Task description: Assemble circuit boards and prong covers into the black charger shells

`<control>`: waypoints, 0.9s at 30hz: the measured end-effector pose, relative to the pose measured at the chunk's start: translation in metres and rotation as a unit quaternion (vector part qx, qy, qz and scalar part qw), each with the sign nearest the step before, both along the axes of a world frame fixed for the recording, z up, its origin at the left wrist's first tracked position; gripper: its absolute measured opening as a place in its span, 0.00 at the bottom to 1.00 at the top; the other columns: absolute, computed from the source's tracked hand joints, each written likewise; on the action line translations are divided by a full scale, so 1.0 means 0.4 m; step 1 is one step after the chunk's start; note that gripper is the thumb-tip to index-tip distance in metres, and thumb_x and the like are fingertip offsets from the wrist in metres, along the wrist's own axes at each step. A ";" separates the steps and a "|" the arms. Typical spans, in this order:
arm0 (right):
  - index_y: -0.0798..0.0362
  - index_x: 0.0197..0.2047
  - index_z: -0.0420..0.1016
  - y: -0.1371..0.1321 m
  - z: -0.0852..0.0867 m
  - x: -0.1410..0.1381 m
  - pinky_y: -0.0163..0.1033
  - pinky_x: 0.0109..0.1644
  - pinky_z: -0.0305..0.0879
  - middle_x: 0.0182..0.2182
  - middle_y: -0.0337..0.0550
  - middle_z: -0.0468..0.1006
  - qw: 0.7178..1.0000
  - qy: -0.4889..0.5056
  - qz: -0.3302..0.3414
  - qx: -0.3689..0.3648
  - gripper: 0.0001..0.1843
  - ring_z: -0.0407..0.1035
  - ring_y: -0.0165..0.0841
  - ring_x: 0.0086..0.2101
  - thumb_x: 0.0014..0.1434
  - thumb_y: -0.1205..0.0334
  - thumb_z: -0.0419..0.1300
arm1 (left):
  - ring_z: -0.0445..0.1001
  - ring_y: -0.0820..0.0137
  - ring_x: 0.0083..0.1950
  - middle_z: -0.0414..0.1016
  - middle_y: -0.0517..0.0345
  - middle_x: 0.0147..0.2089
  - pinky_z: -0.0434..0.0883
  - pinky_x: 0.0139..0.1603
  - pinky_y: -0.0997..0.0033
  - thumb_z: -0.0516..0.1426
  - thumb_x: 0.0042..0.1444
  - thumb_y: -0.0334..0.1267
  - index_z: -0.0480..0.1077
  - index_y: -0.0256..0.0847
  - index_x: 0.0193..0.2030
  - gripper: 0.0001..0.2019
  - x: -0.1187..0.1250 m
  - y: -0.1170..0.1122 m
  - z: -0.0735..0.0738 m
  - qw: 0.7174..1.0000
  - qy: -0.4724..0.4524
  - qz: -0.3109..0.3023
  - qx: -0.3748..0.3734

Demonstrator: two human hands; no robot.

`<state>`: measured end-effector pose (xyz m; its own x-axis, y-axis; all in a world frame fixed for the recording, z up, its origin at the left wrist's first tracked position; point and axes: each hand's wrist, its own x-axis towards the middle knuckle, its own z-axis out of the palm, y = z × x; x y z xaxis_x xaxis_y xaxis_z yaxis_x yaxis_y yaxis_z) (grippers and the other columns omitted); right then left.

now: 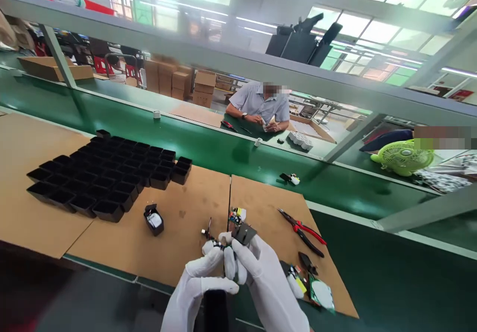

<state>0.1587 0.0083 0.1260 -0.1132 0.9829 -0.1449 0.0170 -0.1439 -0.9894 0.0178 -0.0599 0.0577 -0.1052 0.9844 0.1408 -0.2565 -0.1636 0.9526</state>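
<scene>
Both of my hands wear white gloves and meet over the cardboard. My left hand pinches a small circuit board with tiny parts on it. In my right hand is a dark plug cover with metal prongs, held between thumb and fingers close to the board. Just beyond them lies a small assembly with yellow and white parts. Left of my hands stands a black housing with a white part inside. Red-and-black long-nose pliers lie to the right.
Rows of black open housings cover the left cardboard. Several circuit assemblies lie at right; another assembly rests on the green belt. Across it sits a person. A shelf beam crosses above; a green fan stands right.
</scene>
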 end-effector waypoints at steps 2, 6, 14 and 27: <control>0.52 0.35 0.78 -0.044 -0.039 0.010 0.42 0.39 0.72 0.21 0.37 0.73 0.997 -0.058 -0.049 0.019 0.28 0.68 0.33 0.25 0.59 0.33 0.69 | 0.76 0.47 0.67 0.81 0.42 0.61 0.71 0.71 0.50 0.63 0.64 0.56 0.86 0.45 0.45 0.18 0.028 -0.031 -0.007 1.000 -0.018 -0.006 -0.015; 0.53 0.46 0.80 -0.114 -0.074 0.065 0.44 0.41 0.75 0.32 0.47 0.83 0.999 -0.006 0.029 -0.018 0.29 0.77 0.39 0.33 0.57 0.35 0.72 | 0.81 0.48 0.62 0.85 0.45 0.55 0.76 0.67 0.51 0.66 0.60 0.56 0.84 0.44 0.46 0.19 0.057 -0.087 -0.001 0.999 -0.008 -0.019 -0.038; 0.48 0.57 0.76 -0.203 -0.087 0.150 0.51 0.52 0.77 0.50 0.55 0.83 0.987 0.124 0.079 -0.066 0.37 0.80 0.47 0.47 0.47 0.52 0.83 | 0.86 0.51 0.49 0.87 0.49 0.44 0.83 0.52 0.53 0.67 0.58 0.56 0.84 0.44 0.37 0.17 0.094 -0.108 0.019 0.987 0.016 -0.072 -0.143; 0.42 0.58 0.79 -0.230 -0.121 0.175 0.42 0.24 0.66 0.58 0.55 0.79 0.984 0.162 -0.059 -0.041 0.30 0.72 0.39 0.29 0.59 0.33 0.66 | 0.85 0.54 0.37 0.80 0.58 0.24 0.81 0.38 0.63 0.66 0.57 0.50 0.84 0.47 0.31 0.12 0.043 -0.077 -0.026 0.974 0.023 -0.087 -0.209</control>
